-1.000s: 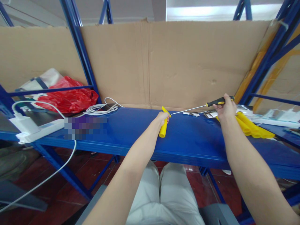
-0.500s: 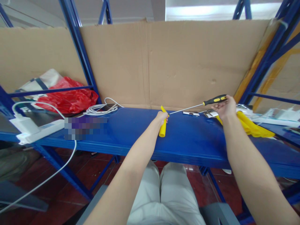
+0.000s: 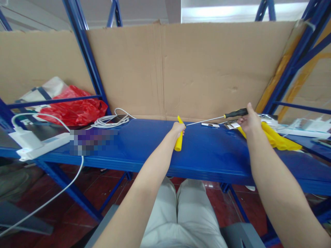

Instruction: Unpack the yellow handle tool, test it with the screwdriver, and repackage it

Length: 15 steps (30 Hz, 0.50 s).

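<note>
Right hand [image 3: 250,120] holds screwdriver [image 3: 234,113], left hand [image 3: 178,128] grips yellow piece [image 3: 178,144].

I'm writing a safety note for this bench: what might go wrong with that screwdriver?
The screwdriver meets the yellow tube right beside the left hand, so a slip might jab its fingers. The right hand is at the handle's rear end, so the long tool could tilt out of line.

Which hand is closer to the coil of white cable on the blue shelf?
Left. The left hand, holding the yellow piece, is to the right of the white cable coil; the right hand, at the handle end of the screwdriver, is much farther right.
</note>
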Tool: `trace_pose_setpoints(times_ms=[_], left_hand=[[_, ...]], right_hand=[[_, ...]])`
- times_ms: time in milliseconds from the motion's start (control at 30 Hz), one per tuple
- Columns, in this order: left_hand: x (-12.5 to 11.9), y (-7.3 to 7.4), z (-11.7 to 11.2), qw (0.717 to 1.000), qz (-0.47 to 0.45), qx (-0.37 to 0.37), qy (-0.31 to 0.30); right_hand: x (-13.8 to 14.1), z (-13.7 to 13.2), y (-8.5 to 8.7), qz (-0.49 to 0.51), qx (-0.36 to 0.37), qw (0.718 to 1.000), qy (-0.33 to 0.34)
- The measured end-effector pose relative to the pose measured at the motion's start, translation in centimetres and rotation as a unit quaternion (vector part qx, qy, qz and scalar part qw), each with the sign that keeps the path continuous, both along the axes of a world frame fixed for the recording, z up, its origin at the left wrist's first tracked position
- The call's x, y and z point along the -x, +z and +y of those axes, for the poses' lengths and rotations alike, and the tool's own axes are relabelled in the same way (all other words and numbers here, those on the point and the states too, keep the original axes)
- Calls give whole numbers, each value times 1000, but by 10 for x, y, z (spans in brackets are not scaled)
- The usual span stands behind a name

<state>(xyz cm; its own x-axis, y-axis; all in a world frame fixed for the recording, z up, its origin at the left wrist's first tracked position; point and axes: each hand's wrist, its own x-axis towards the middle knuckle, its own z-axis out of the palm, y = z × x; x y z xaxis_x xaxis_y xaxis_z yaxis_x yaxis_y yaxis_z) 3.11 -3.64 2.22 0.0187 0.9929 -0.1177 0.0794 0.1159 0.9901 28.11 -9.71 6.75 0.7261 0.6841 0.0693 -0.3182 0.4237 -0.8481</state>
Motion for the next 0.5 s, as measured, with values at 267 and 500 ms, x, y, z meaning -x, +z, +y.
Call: trace_pose_setpoints(times_ms=[267, 500], left_hand=[[1, -1, 5, 1000, -1, 6, 19], [2, -3, 8, 1000, -12, 2, 9]], right_hand=[[-3, -6, 2, 30, -32, 996, 83], [1, -3, 3, -18, 30, 999, -8]])
